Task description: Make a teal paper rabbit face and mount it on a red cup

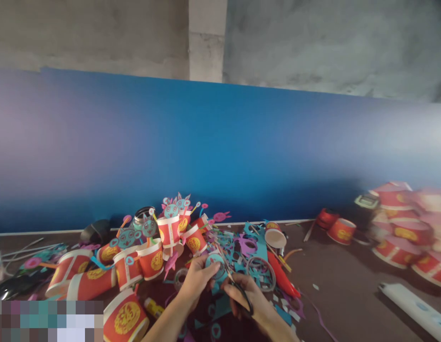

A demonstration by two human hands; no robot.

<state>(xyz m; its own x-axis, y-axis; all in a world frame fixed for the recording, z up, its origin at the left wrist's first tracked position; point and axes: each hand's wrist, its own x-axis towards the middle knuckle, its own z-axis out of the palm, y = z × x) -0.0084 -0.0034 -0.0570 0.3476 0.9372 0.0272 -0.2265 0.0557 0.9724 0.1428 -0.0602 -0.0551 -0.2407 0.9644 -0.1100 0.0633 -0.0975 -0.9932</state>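
My left hand is closed in a pinch on a small teal paper cutout with a round shape on it. My right hand is wrapped round black-handled scissors, whose blades point up toward the cutout and touch its edge. Both hands work low in the middle of the view over a brown table strewn with teal, purple and pink paper scraps.
Red paper cups with gold emblems, several topped with teal animal faces, crowd the left. More red cups are stacked at right. A tape roll, a white tube and a blue backdrop are also in view.
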